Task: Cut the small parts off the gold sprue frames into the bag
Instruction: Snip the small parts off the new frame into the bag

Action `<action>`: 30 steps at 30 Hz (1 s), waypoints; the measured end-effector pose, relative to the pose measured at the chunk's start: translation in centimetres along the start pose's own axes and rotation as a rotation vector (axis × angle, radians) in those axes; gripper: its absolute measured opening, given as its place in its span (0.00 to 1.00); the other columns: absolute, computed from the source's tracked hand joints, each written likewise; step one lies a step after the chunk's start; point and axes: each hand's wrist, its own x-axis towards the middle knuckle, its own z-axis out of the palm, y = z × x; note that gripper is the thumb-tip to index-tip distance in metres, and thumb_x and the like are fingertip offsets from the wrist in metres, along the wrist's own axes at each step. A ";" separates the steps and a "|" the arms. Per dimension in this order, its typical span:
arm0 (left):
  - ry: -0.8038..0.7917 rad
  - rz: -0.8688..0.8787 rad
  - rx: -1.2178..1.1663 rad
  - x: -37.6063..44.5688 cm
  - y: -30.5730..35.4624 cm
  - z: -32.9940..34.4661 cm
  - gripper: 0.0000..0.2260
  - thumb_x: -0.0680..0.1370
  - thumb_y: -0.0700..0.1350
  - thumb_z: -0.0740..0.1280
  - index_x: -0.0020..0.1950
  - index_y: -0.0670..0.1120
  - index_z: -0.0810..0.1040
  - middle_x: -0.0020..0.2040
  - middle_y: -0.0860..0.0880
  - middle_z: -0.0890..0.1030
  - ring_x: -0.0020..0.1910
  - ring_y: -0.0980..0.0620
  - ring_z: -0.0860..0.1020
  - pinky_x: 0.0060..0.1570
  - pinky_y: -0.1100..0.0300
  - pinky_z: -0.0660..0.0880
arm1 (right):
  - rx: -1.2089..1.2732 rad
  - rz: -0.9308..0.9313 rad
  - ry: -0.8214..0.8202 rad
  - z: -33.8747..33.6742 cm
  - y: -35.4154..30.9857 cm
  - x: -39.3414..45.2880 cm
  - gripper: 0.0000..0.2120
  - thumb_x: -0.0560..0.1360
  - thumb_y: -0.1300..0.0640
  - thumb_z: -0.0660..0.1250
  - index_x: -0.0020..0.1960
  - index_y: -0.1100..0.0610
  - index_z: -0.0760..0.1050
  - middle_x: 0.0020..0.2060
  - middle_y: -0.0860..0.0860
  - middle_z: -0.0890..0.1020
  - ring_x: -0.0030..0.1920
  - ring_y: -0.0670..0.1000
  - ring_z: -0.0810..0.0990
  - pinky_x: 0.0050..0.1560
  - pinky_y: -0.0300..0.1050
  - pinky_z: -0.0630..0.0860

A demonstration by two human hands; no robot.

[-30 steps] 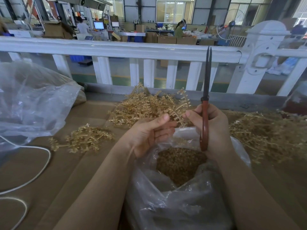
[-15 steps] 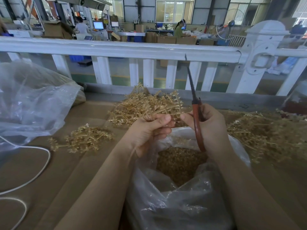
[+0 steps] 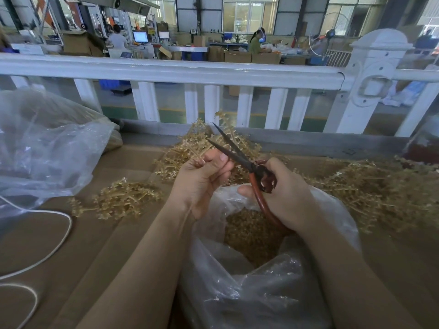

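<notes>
Head view: left hand pinches a gold plastic sprue frame between thumb and curled fingers, held up above the open mouth of a clear plastic bag. Right hand grips red-handled scissors, fingers wrapped round the loops; dark blades parted a little, tips pointing up-left across the frame, just beside the left thumb. Bag sits between the forearms, a heap of small gold cut parts inside it. Brown cardboard-covered table underneath. Loose pile of gold sprue frames left of the hands, a bigger heap on the right, more behind the hands. Crumpled clear plastic sheet far left, white cord looping below it. White railing behind the table.
</notes>
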 end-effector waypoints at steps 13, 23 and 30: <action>-0.019 0.147 0.060 -0.1 -0.1 0.2 0.06 0.66 0.38 0.72 0.37 0.48 0.86 0.38 0.49 0.85 0.39 0.55 0.84 0.44 0.65 0.80 | -0.178 -0.059 0.069 -0.1 0.6 0.0 0.34 0.56 0.14 0.53 0.49 0.37 0.64 0.39 0.32 0.74 0.40 0.34 0.72 0.36 0.33 0.66; -0.020 0.166 0.076 -0.2 -0.2 0.3 0.06 0.65 0.39 0.74 0.38 0.49 0.87 0.40 0.49 0.86 0.41 0.55 0.85 0.44 0.66 0.80 | -0.261 -0.084 0.178 -0.1 0.3 -0.4 0.32 0.58 0.18 0.55 0.45 0.44 0.67 0.31 0.36 0.72 0.31 0.39 0.69 0.31 0.39 0.66; -0.032 0.176 0.078 -0.3 -0.1 0.3 0.06 0.66 0.38 0.74 0.38 0.48 0.87 0.41 0.49 0.86 0.41 0.55 0.85 0.43 0.66 0.79 | -0.238 -0.100 0.182 0.0 0.5 -0.3 0.30 0.59 0.19 0.57 0.40 0.45 0.64 0.28 0.38 0.71 0.29 0.40 0.69 0.33 0.43 0.71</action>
